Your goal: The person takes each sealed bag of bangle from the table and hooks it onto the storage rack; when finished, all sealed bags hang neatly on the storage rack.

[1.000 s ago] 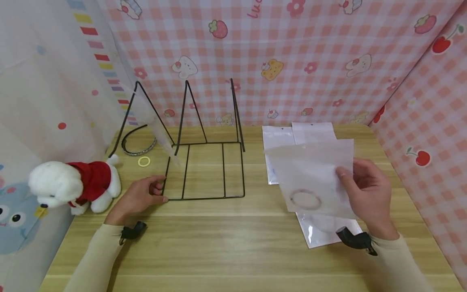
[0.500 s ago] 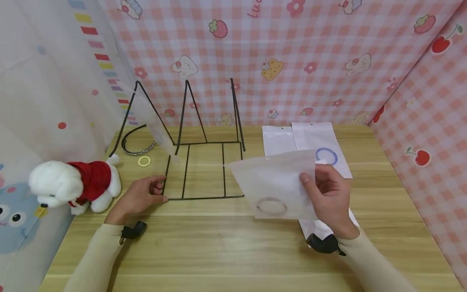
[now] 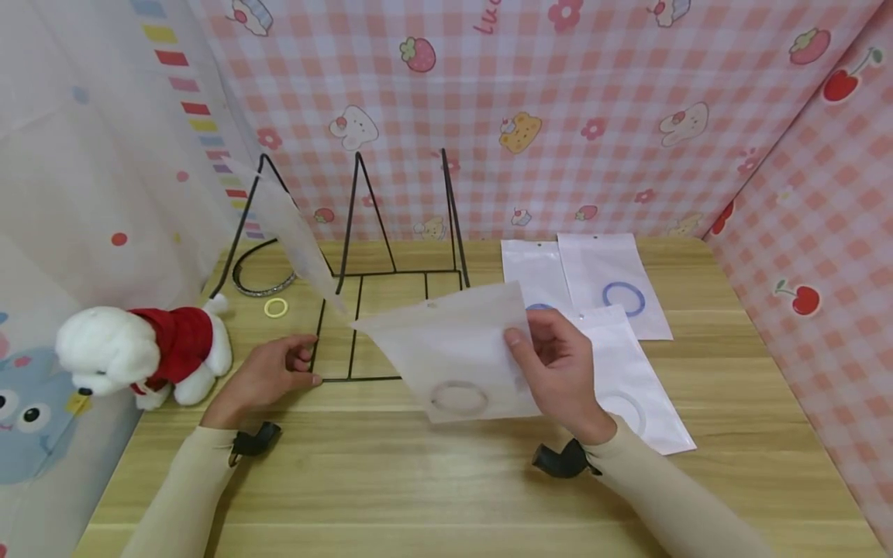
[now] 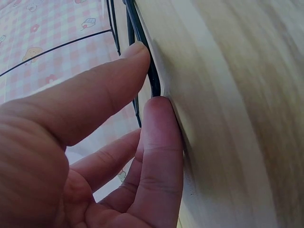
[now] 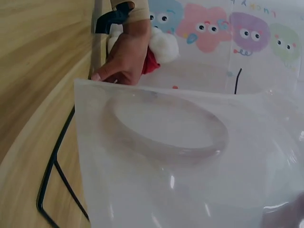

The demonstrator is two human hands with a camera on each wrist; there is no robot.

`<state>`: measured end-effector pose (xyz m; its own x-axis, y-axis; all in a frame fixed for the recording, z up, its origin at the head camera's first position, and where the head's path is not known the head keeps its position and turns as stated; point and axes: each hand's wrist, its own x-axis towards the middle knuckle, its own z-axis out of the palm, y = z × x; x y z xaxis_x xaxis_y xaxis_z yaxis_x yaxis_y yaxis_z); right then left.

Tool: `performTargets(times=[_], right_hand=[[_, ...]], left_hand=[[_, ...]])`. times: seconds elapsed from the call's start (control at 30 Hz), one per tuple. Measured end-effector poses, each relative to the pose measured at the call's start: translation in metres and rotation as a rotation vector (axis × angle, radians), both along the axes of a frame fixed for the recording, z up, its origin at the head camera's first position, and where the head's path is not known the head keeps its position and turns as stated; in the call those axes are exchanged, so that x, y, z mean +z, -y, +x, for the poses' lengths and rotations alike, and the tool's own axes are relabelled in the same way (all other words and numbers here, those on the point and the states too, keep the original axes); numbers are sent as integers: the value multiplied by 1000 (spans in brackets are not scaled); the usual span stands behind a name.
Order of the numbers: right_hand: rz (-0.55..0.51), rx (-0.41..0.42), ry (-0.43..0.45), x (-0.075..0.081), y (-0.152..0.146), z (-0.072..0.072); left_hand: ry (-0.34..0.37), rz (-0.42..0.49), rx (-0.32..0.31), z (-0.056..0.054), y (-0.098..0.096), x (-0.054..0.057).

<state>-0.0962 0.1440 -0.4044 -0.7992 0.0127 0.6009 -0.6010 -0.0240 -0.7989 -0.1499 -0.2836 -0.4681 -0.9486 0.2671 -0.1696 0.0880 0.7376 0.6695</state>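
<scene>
My right hand pinches the right edge of a translucent plastic bag, thumb in front. Inside the bag, near its bottom, lies a pale bangle, large in the right wrist view. The bag is above the table and overlaps the front right of a black wire rack. At the rack's front left corner, my left hand holds the wire between thumb and fingers. Another translucent bag stands tilted in the rack's left slot.
Several white bags lie on the table at right, with rings inside, one a blue ring. At left are a glittery headband, a small yellow ring and a plush dog in red. A patterned cloth wall stands behind.
My right hand has carried the bag leftward from over the white bags to the rack's front right, uncovering the white bags. My left hand has stayed at the rack's corner.
</scene>
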Motion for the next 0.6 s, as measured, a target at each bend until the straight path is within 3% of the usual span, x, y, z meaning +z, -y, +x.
performTargets(times=[0.27,0.6], right_hand=[[-17,72,3,-5,32,-4],[-59,103,-16,-5,65,-12]], left_hand=[[-10,11,-2,0,1,-2],[-38,-1,-18,-1,1,-1]])
